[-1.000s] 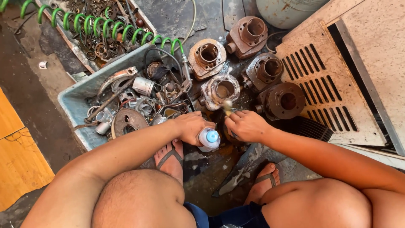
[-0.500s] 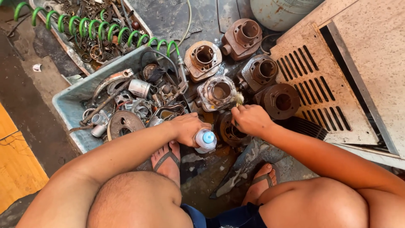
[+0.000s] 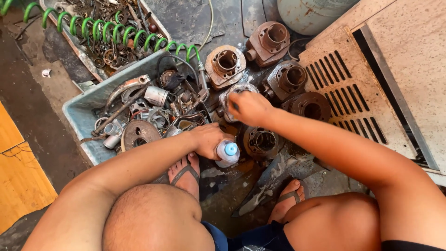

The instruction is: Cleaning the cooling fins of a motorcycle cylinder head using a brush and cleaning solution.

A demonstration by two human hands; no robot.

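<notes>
I squat over a cluster of rusty engine cylinders on the ground. My left hand [image 3: 208,139] grips a small clear plastic bottle with a blue cap [image 3: 227,153], held upright just above the floor. My right hand [image 3: 250,107] reaches forward and rests over a pale metal cylinder [image 3: 230,93], fingers curled on it; whether it holds a small tool I cannot tell. A brown cylinder [image 3: 261,142] lies just below that hand, right of the bottle. Further cylinders sit behind: one at centre [image 3: 225,62], one farther back [image 3: 272,39], one at right [image 3: 290,79] and a dark one [image 3: 312,106].
A grey plastic tub [image 3: 81,111] full of scrap metal parts stands at left. A green coiled hose [image 3: 107,30] runs across a second tray of parts behind it. A beige slotted panel [image 3: 353,88] lies at right, a round tank [image 3: 311,14] at top. My sandalled feet [image 3: 186,172] are below.
My right hand has moved away from the bottle, forward onto the pale cylinder. The left hand keeps the bottle in the same place.
</notes>
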